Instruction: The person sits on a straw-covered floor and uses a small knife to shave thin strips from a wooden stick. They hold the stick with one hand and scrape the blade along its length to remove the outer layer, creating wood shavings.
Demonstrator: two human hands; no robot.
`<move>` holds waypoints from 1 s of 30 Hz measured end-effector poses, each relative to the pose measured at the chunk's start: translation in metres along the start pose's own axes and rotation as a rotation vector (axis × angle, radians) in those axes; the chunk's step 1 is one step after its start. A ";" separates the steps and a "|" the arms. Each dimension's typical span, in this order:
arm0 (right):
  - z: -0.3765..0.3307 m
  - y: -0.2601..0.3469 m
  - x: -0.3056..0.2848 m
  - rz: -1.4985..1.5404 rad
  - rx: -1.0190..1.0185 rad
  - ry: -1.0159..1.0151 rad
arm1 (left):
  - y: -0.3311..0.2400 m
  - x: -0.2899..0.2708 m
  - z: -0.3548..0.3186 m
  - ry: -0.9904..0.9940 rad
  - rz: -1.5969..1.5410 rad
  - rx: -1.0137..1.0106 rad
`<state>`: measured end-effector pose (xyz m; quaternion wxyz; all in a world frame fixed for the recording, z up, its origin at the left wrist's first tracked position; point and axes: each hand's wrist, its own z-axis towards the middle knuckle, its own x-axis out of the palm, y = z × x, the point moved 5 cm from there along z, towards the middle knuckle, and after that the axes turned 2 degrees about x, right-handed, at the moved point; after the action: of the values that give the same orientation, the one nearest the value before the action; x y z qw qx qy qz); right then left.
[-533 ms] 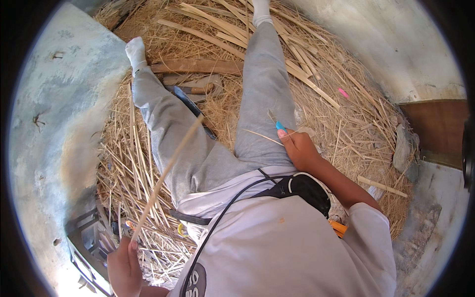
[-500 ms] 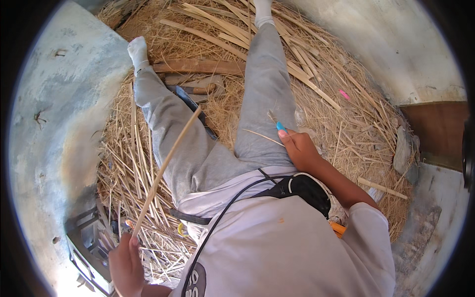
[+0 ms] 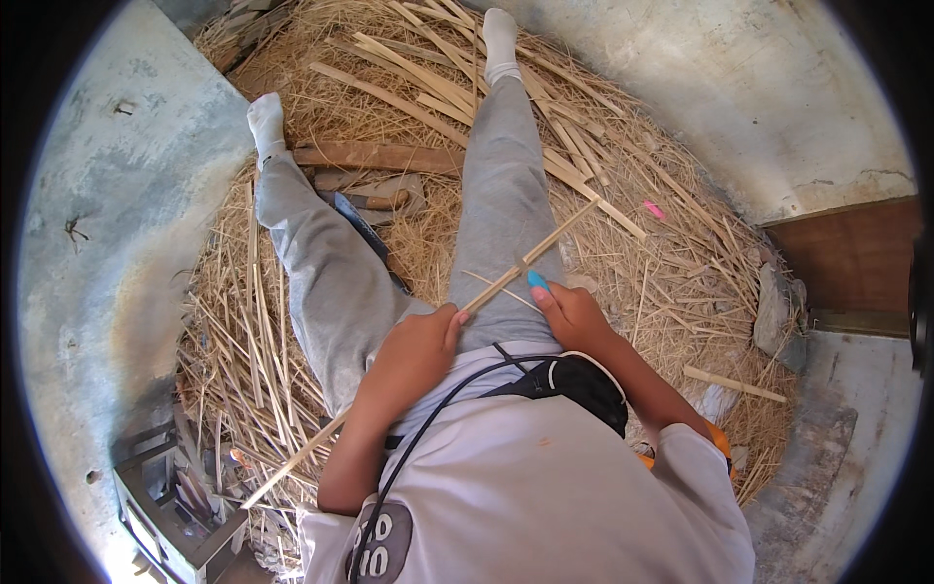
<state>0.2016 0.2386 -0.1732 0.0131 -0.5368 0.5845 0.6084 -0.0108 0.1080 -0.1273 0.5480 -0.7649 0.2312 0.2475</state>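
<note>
My left hand (image 3: 413, 352) is closed around a long, thin bamboo strip (image 3: 292, 469). The strip slants over my lap, one end beyond my right thigh, the other passing under my left forearm. My right hand (image 3: 576, 319) grips a small knife (image 3: 537, 279) by its blue handle. Its short blade lies against the strip, ahead of my left hand; whether it is cutting in cannot be made out. A thin sliver (image 3: 501, 290) lies across my right thigh by the knife.
Shavings and straw (image 3: 623, 282) cover the floor, with split bamboo strips (image 3: 409, 83) beyond my feet. Between my legs lie a wooden plank (image 3: 379, 157), a wooden-handled tool (image 3: 375, 201) and a long dark blade (image 3: 360, 226). A frame-like crate (image 3: 146, 516) stands lower left; walls flank me.
My left hand has moved from the lower left to my lap, bringing the bamboo strip against the knife. My right hand has shifted slightly left and down, still gripping the knife.
</note>
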 end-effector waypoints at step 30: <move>0.012 0.025 0.011 -0.360 0.149 0.024 | 0.000 -0.014 -0.047 0.038 0.133 -0.238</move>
<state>0.1733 0.2325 -0.1658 0.1547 -0.6374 0.5225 0.5448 -0.0162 0.0645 -0.1055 0.4313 -0.8119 0.2607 0.2947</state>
